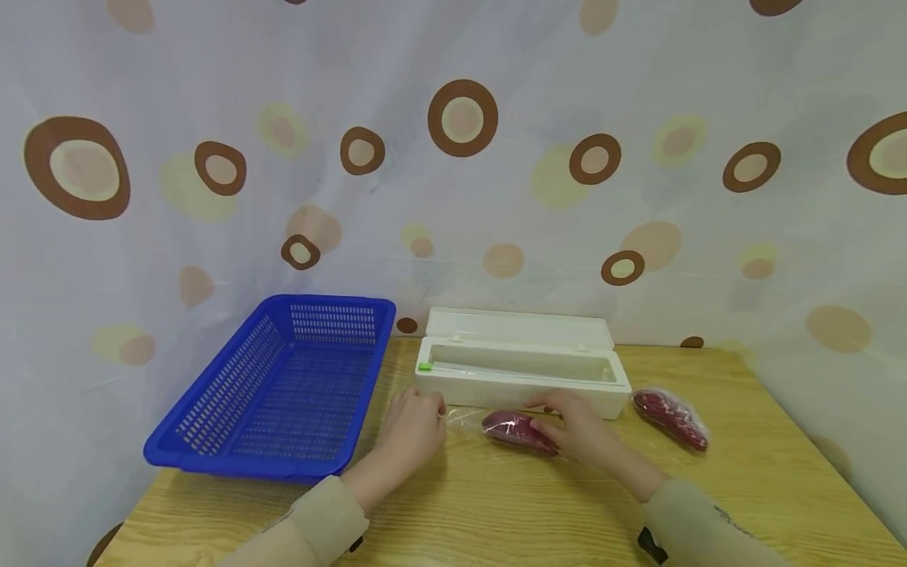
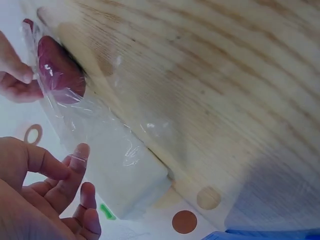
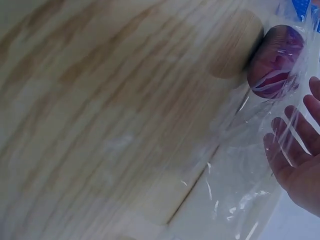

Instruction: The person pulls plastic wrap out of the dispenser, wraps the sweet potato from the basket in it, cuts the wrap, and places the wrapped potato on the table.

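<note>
A purple-red sweet potato (image 1: 520, 433) lies on the table with clear cling film (image 2: 107, 130) over and around it. The film stretches leftward to my left hand (image 1: 414, 425), whose thumb and fingers pinch its edge. Beside the sweet potato's right end is my right hand (image 1: 577, 429). In the right wrist view, the fingers of that hand (image 3: 297, 150) are spread and fairly straight against the film. Just behind stands a white cling film dispenser (image 1: 510, 390), lid up, with a green slider (image 1: 425, 367) at its left end.
A blue plastic basket (image 1: 375, 378) stands on the left of the wooden table (image 1: 496, 512). Another sweet potato (image 1: 669, 417), wrapped in film, lies right of the dispenser. A patterned curtain (image 1: 397, 213) hangs behind the table.
</note>
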Demonstrator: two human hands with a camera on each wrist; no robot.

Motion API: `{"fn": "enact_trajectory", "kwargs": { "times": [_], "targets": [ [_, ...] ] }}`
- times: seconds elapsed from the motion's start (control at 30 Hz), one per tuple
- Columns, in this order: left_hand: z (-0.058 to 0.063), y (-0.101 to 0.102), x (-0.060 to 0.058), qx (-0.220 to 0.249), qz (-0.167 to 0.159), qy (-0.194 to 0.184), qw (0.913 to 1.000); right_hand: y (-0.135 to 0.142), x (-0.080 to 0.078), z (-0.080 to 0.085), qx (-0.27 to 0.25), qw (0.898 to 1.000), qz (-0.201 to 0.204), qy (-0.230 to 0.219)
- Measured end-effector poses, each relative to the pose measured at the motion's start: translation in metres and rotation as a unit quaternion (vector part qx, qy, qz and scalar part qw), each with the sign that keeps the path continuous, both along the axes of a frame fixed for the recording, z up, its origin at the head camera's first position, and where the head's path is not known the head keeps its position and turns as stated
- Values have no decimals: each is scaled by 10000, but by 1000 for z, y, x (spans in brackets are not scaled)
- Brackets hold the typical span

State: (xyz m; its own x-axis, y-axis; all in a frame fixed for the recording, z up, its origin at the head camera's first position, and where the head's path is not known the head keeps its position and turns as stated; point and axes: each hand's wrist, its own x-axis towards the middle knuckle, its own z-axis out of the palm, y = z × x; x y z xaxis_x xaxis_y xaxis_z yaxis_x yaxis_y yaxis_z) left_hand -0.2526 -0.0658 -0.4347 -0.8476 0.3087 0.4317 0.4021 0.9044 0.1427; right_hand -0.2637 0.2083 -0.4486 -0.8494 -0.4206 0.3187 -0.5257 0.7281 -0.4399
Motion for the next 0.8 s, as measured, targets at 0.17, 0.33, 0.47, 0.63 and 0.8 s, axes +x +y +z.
{"fn": "enact_trajectory", "kwargs": {
  "times": [0.17,0.33,0.47,0.63,0.8],
  "targets": [
    [-1,1,0,-154,217,-115,9996,-2,-4,-5,4,9998,202,26],
    [0,2,3,-72,248,-62,9996,-4,-3,-7,81,9981,508,336],
    [2,7,2,72,76,133,9999,-6,-2,-7,265,9972,562,427],
    [2,19,0,377,-471,144,9981,-6,-2,-6,511,9962,604,377],
    [1,33,-5,310,-1044,-288,9936,-6,0,-5,619,9951,683,356]
  ]
}}
